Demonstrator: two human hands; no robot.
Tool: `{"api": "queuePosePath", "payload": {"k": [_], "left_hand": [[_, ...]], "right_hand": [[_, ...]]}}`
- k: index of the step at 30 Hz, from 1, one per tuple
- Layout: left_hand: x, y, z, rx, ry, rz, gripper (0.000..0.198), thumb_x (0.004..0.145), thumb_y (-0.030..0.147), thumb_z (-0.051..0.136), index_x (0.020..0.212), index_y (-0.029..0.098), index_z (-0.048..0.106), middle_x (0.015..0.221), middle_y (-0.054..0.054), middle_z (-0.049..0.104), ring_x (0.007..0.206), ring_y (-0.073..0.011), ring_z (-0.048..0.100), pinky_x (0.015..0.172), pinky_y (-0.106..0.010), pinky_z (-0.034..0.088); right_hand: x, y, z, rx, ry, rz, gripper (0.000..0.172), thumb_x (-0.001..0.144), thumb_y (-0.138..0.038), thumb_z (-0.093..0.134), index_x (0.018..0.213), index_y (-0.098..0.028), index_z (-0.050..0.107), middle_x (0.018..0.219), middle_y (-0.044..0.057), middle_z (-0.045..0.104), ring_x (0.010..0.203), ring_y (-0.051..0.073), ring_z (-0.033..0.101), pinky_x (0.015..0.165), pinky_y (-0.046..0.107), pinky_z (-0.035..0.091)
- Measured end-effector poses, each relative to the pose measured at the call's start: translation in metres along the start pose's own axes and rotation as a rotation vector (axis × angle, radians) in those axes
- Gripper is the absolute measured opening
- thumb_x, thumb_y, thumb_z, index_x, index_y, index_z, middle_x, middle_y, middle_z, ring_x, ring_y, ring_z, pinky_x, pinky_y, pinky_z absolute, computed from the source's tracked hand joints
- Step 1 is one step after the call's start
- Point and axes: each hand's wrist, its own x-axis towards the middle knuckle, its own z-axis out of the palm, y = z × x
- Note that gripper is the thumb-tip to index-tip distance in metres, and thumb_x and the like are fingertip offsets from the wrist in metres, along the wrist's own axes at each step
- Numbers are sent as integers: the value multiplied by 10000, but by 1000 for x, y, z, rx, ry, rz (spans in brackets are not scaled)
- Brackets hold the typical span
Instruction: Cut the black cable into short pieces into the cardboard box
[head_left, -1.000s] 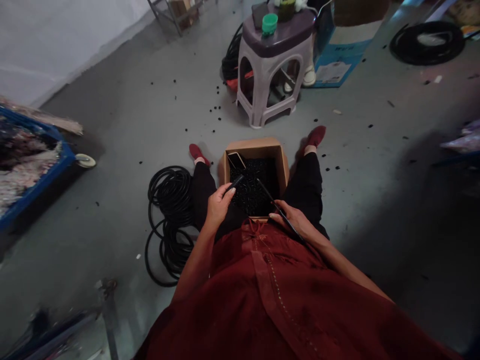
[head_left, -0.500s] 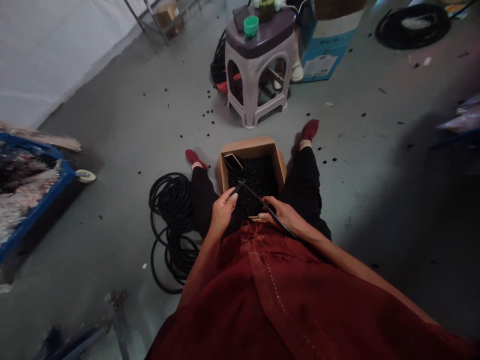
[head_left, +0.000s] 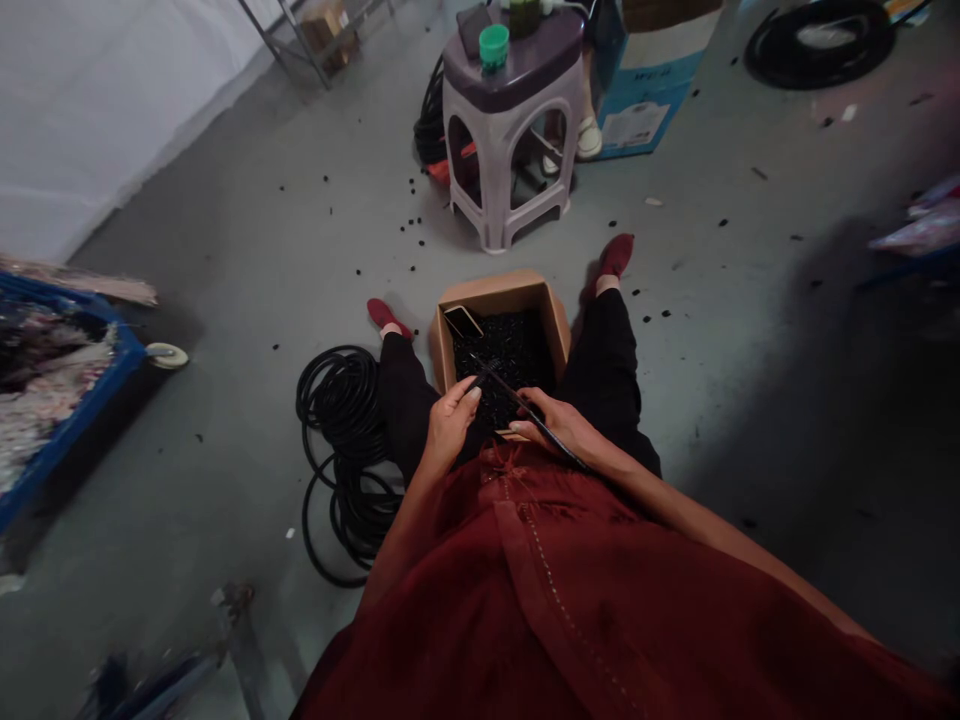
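L hand [head_left: 448, 420]: pinching short dark piece [head_left: 478, 380] above carton
R hand [head_left: 555, 422]: gripping long thin blk tube [head_left: 553, 438], also above carton, tip end crossing the L piece; contact unclear
Tube feel: prob. light, springy-stiff, bit slick; best held nr tip so it won't flex
Carton [head_left: 560, 335]: on floor [head_left: 247, 230] btwn legs [head_left: 601, 350]; small blk bits [head_left: 517, 345] inside, phone-like slab [head_left: 463, 321] far-left corner
Blue bin [head_left: 124, 355]: far L, pale + dark stuff [head_left: 56, 395], can't ID
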Motion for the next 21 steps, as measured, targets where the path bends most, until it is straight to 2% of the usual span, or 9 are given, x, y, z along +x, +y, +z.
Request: {"api": "queuePosePath", "payload": {"k": [8, 14, 21], "left_hand": [[-3, 6, 2, -29, -14, 2, 580, 724, 485, 683, 1149, 90, 658, 564, 59, 414, 492, -42, 315, 461, -192, 233], [-2, 4, 2, 11, -42, 8, 572, 748, 484, 655, 1177, 105, 659, 562, 57, 402, 502, -49, 306, 470, -198, 236], [-1, 0, -2, 151, -54, 58, 482, 808, 442, 599, 1186, 152, 668, 667, 12, 574, 559, -73, 416, 541, -203, 346]], "right_hand": [[-3, -2, -3, 189, -76, -24, 498, 861, -513, 517, 1231, -182, 467, 999, 59, 641, 865, 191, 607, 750, 307, 446], [-1, 0, -4, 165, -84, -9, 479, 866, -487, 514, 1237, -186, 469, 1016, 65, 654, 888, 197, 615, 761, 311, 460], [2, -3, -6, 24, -41, 2, 425, 867, -436, 534, 1214, -199, 475, 1010, 71, 666, 838, 193, 614, 729, 302, 453]]}}
